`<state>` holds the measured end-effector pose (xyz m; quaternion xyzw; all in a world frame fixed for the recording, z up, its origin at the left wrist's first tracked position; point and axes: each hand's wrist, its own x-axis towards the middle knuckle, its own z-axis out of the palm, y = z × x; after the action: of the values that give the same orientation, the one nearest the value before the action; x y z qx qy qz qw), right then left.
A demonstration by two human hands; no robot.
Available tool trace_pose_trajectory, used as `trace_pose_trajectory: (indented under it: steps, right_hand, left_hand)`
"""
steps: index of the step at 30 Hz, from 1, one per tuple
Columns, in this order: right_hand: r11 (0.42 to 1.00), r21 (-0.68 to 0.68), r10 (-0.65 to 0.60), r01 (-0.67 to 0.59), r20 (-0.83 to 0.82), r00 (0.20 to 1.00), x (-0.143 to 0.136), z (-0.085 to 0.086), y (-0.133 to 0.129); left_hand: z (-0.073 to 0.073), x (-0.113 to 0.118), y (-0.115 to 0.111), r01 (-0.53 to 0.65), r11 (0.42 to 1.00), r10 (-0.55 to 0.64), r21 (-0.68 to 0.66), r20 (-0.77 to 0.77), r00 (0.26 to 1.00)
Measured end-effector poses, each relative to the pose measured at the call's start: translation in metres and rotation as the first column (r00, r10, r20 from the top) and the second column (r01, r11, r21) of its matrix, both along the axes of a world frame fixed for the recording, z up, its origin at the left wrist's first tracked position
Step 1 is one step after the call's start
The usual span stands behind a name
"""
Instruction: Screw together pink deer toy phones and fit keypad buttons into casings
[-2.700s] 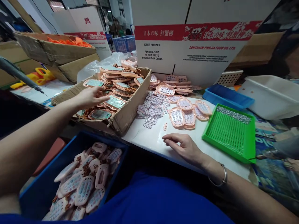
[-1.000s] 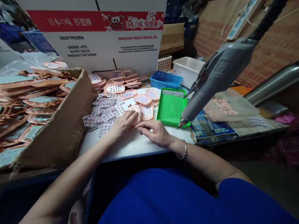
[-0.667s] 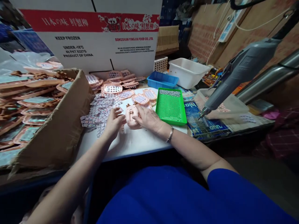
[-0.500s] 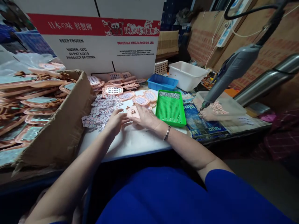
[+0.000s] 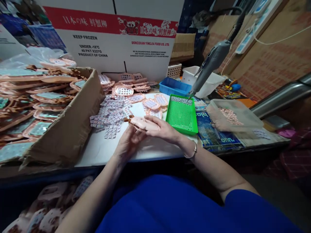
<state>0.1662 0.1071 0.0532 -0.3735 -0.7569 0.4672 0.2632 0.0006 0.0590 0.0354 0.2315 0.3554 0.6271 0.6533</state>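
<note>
Right hand point(image 5: 165, 129) has the pink toy point(image 5: 143, 123) gripped in its fingers, up over the desk point(image 5: 102, 150), underside hidden; left hand point(image 5: 130, 141) sits beneath, fingers half covered, so whether they grip I can't tell; the brown box point(image 5: 65, 126) runs out of view at left

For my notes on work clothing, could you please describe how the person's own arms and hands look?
Both the left hand and right hand are bare, without gloves. A thin, silver-coloured metal bangle circles the right wrist. The right arm has a short, plain blue fabric sleeve; the left sleeve is out of view.
</note>
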Motion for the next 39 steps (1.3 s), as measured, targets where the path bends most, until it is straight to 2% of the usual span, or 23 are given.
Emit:
trace_pose_trajectory:
  steps: [2,5,7,9,14,17,25,30,33,36,39]
  right_hand:
    - [0.997,0.051,0.049,-0.05,0.005,0.999,0.004,0.002,-0.011]
    - [0.959,0.267,0.083,-0.095,0.056,0.995,0.009,0.003,-0.022]
    - [0.932,0.348,0.083,-0.103,0.074,0.994,0.01,0.001,-0.026]
    - [0.934,0.347,0.067,-0.08,0.048,0.997,0.011,-0.001,-0.029]
    - [0.972,0.229,-0.02,0.049,-0.126,0.992,0.009,-0.006,-0.038]
    - [0.947,0.304,-0.063,0.104,-0.141,0.988,0.008,-0.006,-0.041]
    - [0.929,0.368,-0.003,0.029,-0.072,0.997,0.005,-0.012,-0.038]
    - [0.901,0.432,0.051,-0.035,-0.026,0.998,0.007,-0.017,-0.035]
    - [0.873,0.484,0.089,-0.056,-0.046,0.995,0.007,-0.022,-0.033]
    - [0.811,0.585,0.071,-0.029,-0.05,0.996,0.007,-0.032,-0.034]
    - [0.727,0.687,0.046,0.005,-0.056,0.997,0.006,-0.041,-0.037]
  left_hand:
    - [-0.006,0.002,-0.007,0.062,0.996,-0.063,0.07,0.011,0.998]
    - [-0.011,0.003,-0.015,0.034,0.995,-0.031,0.095,-0.035,0.999]
    - [-0.012,0.004,-0.019,0.028,0.994,-0.023,0.104,-0.048,0.999]
    - [-0.012,0.006,-0.023,0.027,0.993,-0.021,0.113,-0.055,0.998]
    - [-0.009,0.008,-0.028,0.013,0.992,-0.007,0.122,-0.051,0.999]
    - [-0.009,0.007,-0.028,-0.009,0.991,0.015,0.132,-0.04,0.999]
    - [-0.015,0.009,-0.029,0.011,0.995,-0.003,0.094,-0.083,0.997]
    - [-0.016,0.009,-0.028,0.026,0.991,-0.014,0.131,-0.092,0.996]
    - [-0.017,0.007,-0.031,0.068,0.98,-0.043,0.188,-0.136,0.99]
    - [-0.019,0.007,-0.038,0.109,0.959,-0.044,0.263,-0.24,0.97]
    - [-0.022,0.01,-0.045,0.049,0.944,0.075,0.326,-0.356,0.931]
